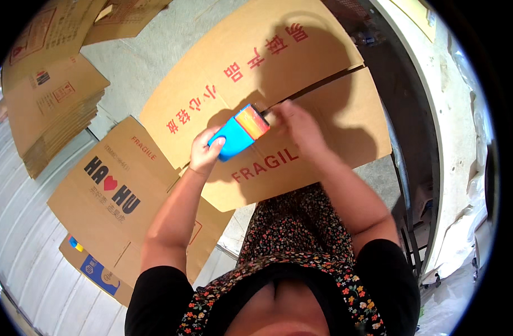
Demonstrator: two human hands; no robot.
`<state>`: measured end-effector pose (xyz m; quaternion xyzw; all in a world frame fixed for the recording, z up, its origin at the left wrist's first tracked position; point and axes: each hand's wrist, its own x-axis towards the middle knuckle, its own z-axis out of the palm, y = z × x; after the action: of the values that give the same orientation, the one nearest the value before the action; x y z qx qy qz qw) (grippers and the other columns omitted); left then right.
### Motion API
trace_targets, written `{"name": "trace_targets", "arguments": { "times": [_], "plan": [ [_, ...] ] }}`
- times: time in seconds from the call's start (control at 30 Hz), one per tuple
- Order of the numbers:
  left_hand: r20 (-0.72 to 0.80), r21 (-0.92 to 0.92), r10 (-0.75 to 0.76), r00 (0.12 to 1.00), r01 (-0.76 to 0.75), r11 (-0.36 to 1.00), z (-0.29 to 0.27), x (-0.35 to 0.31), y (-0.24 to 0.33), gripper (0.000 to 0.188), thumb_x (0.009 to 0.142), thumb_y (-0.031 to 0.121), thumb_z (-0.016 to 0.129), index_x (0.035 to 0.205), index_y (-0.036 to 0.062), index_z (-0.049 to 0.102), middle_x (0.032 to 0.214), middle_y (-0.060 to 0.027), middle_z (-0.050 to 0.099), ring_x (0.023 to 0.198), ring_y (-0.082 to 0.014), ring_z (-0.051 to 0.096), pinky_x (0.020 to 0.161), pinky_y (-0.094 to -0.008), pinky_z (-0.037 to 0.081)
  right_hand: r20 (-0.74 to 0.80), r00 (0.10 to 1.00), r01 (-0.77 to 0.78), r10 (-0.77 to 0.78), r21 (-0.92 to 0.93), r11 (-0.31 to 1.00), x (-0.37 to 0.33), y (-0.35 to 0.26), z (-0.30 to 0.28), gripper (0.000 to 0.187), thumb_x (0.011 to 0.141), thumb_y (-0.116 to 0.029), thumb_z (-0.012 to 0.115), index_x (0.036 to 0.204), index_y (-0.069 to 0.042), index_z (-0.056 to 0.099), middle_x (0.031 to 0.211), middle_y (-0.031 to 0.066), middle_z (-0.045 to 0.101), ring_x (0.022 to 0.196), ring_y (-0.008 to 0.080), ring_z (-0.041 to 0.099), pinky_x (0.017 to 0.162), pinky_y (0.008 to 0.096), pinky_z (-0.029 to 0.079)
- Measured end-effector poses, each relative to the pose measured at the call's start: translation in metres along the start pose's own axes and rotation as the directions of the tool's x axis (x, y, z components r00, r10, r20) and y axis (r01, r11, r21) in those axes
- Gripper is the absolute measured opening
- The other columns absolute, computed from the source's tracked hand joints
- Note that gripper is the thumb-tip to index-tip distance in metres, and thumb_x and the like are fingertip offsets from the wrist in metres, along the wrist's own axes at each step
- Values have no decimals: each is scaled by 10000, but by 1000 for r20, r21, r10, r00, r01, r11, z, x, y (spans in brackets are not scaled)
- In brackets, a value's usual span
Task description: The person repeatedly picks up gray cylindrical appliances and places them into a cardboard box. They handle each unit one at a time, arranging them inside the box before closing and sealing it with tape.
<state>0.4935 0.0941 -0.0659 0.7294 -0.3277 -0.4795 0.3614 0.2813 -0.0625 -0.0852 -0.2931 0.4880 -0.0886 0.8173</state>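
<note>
A blue tape dispenser (pixel 234 139) with an orange and red front and a dark end is gripped in my left hand (pixel 205 150). My left thumb lies over its blue side. Held tilted over the middle of a large cardboard box (pixel 200 67), the dispenser is close to the seam where two top flaps meet. Just right of its dark end is my right hand (pixel 298 127), blurred by motion. Its fingertips point toward the seam, and I cannot make out whether they hold anything. Red lettering is printed on both flaps.
To the left lean flat cardboard sheets (pixel 99 207), one with a blue label (pixel 99 274) under them. A stack of folded cartons (pixel 55 112) stands at the far left. Along the right runs a pale curved edge (pixel 421 61), with clear plastic (pixel 452 302) below.
</note>
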Motion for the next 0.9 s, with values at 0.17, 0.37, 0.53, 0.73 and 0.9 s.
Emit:
{"name": "trace_targets", "arguments": {
  "times": [0.17,0.37,0.53,0.73,0.9],
  "plan": [
    [-20,138,-50,999,52,989,21,13,31,353,844,289,607,1016,-20,618,845,-78,631,780,-140,586,719,-276,473,-3,1000,8,-9,-267,964,18,-7,7,326,894,-294,537,976,15,602,887,68,604,816,114,541,730,283,445],
    [38,373,-196,980,168,912,105,87,136,355,858,351,564,1018,42,630,796,-132,649,730,-205,635,682,-310,492,-439,714,332,-546,-474,816,56,-102,-170,224,867,-209,511,874,-30,645,827,63,638,789,194,586,750,298,445],
    [87,543,-60,994,3,839,176,137,180,395,883,373,457,934,18,620,810,-197,634,794,-353,611,724,-410,478,-368,851,-49,-375,-767,640,139,-67,-269,391,879,-343,492,1102,-33,575,1102,156,575,1051,281,514,956,369,358],
    [84,560,46,995,-85,824,172,131,164,368,886,359,465,848,24,611,734,-185,623,735,-348,609,666,-428,475,-178,976,72,-122,-261,963,140,-63,-242,530,912,-444,433,1210,-13,509,1179,160,542,1061,255,518,964,369,359],
    [64,551,28,998,-59,833,163,130,159,339,857,355,508,856,41,635,786,-200,618,761,-360,603,683,-410,482,-76,963,-265,259,-80,961,113,-71,-195,586,906,-527,410,1110,3,555,1001,113,616,889,201,596,806,351,469]
  ]
}}
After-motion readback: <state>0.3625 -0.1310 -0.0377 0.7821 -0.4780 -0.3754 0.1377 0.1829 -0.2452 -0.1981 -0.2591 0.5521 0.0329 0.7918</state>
